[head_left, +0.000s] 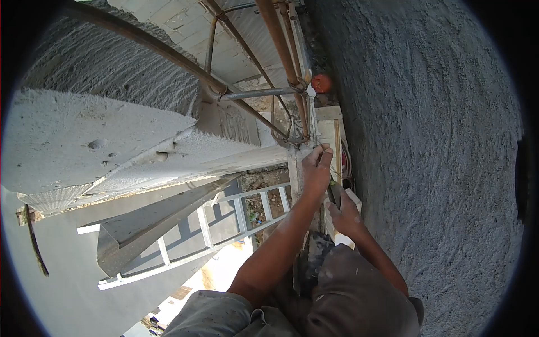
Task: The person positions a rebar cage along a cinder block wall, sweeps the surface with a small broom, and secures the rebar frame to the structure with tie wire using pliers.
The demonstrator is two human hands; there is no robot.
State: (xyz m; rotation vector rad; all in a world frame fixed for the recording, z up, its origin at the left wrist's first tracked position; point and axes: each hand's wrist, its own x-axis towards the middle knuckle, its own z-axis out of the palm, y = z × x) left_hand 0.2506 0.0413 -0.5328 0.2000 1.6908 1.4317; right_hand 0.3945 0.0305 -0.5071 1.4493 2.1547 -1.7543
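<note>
My left hand [318, 164] reaches forward to the foot of the rusty steel bars [305, 115], fingers pinched closed. What they hold is too small to make out; a thin wire-like line shows beside them. Just below and to the right, my right hand [343, 214] is closed around a slim dark-handled tool [335, 194]. The tool points up towards the left hand, and its tip is unclear. Both hands are over a narrow concrete ledge [296, 168] beside the rough grey wall.
A rough grey plastered wall [432, 140] rises close on the right. Left are a white block structure [101, 135], a slanting rusty bar [146, 42], a metal ladder [205, 227] and a sheet-metal channel [163, 216] lower down. A red-orange object [321, 83] lies ahead.
</note>
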